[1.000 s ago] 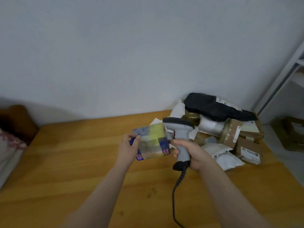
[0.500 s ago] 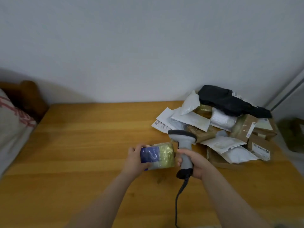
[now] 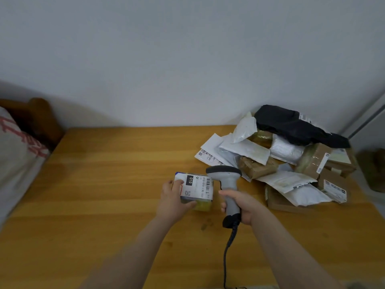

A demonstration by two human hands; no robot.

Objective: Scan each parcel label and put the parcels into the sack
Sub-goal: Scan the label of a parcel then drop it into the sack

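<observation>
1. Since half a second ago the small parcel [image 3: 199, 202] has turned over in the left hand [image 3: 174, 200]. Its blue and yellow-green side faced the camera then, and now its white label [image 3: 195, 186] faces up.
2. That left hand grips the parcel from its left end, with the thumb lying on the label's left edge and a finger curled along the near side. The parcel is over the middle of the wooden table [image 3: 104, 184]. I cannot tell whether it rests on the wood or is held just above it.
3. On the label there is a black block reading "010", a barcode along the right edge and a small square code near the thumb. Yellowish tape-wrapped packing shows below the label's near edge.
4. The right hand [image 3: 241, 205] is wrapped firmly round the grey handle of the scanner [image 3: 226, 180], as it was before. The scanner's dark-topped head is just beside the parcel's far right corner.
5. A dark cable [image 3: 227, 253] runs from the base of the handle down to the bottom edge of the view.
6. A pile of parcels [image 3: 281, 161] fills the table's far right corner, well apart from the hands. A black bag [image 3: 291, 126] lies on top against the wall, with white mailers [image 3: 245, 149] and brown taped boxes [image 3: 312, 159] beneath and beside it.
7. At the left edge, a pale cloth [image 3: 16, 155] with red print lies beside the table. A dark wooden piece [image 3: 39, 119] stands behind it.
</observation>
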